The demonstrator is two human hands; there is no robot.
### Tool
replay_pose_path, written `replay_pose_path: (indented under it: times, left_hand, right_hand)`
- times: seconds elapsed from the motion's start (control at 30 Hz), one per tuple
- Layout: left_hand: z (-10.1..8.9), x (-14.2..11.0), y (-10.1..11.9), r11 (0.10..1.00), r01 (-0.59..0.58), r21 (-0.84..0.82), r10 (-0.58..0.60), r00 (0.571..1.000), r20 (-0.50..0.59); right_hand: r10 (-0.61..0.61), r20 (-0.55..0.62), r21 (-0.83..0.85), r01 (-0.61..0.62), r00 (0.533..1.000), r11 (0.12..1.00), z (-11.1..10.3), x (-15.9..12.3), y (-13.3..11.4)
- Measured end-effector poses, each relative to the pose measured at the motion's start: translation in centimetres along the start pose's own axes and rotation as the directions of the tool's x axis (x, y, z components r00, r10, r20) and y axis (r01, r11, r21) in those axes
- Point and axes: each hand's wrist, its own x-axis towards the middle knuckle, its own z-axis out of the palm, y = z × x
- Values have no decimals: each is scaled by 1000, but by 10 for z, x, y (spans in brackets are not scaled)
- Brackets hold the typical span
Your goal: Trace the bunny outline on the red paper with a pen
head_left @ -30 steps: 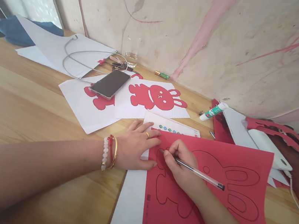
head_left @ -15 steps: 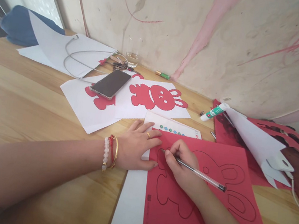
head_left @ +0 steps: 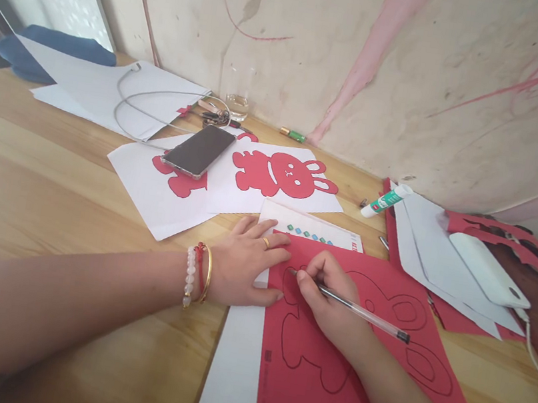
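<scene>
A sheet of red paper point(head_left: 300, 401) with a bunny outline drawn in dark line lies on a white pad point(head_left: 232, 364). My right hand point(head_left: 330, 298) is closed around a clear-barrelled pen point(head_left: 364, 311), its tip on the outline near the sheet's upper left. Flat with fingers spread, my left hand point(head_left: 250, 262) rests at the left edge of the red sheet, fingertips touching it. Behind it, a red paper bunny point(head_left: 277, 176) sits on white paper point(head_left: 221, 201). A phone point(head_left: 199, 151) partly covers another red cutout point(head_left: 183, 185).
A glue stick point(head_left: 387, 201) leans near red and white sheets point(head_left: 429, 245) on the right. A white power bank point(head_left: 488, 269) with a cable lies on them. At the back stand a glass of water point(head_left: 236, 104) and keys point(head_left: 215, 116). White sheets point(head_left: 113, 94) lie back left.
The right side of the red sheet has curled up and inward. The white sheets at far left and right have flapped up and settled. Both hands hold nearly the same place.
</scene>
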Motion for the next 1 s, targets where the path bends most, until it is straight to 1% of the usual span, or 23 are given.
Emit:
replay_pose_path:
  times: [0.1, 0.57, 0.8, 1.0]
  left_hand:
    - [0, 0, 0, 1000, -3, 2, 3, 1000, -3]
    - [0, 0, 1, 1000, 2, 5, -2, 1000, 6]
    - [-1, 1, 1, 1000, 2, -8, -2, 1000, 1]
    - [0, 0, 0, 1000, 5, -14, -4, 1000, 4]
  right_hand:
    - [-5, -24, 0, 5, 1000, 1000, 0, 1, 0]
    - [6, 51, -28, -4, 999, 1000, -3, -1, -1]
    - [6, 16, -12, -5, 1000, 1000, -1, 0, 0]
    - [4, 34, -23, -3, 999, 1000, -1, 1, -2]
